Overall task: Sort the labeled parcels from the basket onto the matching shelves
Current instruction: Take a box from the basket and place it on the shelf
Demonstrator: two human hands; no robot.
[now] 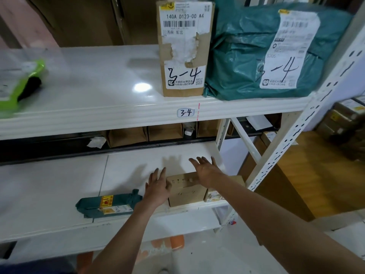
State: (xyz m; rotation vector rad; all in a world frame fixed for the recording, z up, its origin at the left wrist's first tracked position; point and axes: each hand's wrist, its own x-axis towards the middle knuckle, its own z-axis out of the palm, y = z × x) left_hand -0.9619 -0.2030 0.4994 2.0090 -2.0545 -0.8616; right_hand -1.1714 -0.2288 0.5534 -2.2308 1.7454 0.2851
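Note:
A small brown cardboard box (186, 191) stands on the lower white shelf (49, 190) near its front edge. My left hand (158, 186) lies flat against the box's left side, fingers spread. My right hand (205, 171) hovers over the box's top right, fingers apart, holding nothing. A dark green wrapped parcel (108, 203) lies to the left of the box. On the upper shelf (98, 115), tagged 3-4 (185, 112), stand a tall cardboard box (184, 48) and a green plastic mailer (266, 52), both marked 3-4.
A bright green packet (19, 84) lies at the upper shelf's left end. The perforated white upright (296, 135) stands right of my right arm. A small printed box (214, 195) sits behind the brown box. Cardboard boxes (343, 119) are stacked at the far right.

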